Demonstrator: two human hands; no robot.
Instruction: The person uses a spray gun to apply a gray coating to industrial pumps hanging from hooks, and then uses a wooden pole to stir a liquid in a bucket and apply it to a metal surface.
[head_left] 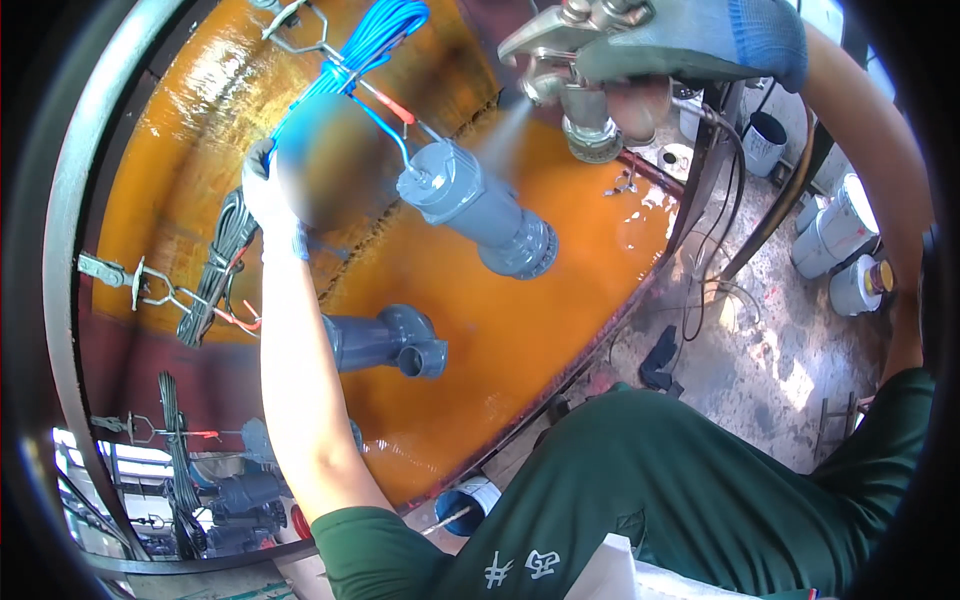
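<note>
Overhead, gloved right hand (700, 40) gripping metal spray gun (565, 45) (misting), glossy orange wall (520, 320)

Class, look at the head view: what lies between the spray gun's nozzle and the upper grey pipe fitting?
Only a fine spray mist lies between spray gun and grey pipe fitting, over the orange surface, in the head view.

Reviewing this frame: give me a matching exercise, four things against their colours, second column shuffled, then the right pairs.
Things:
1. spray gun in the right hand
2. wire bundle
3. pipe fitting
4. wet coated surface

Colours:
A. orange
B. grey
C. metallic silver
D. bright blue

Pairs: 1-C, 2-D, 3-B, 4-A
</note>
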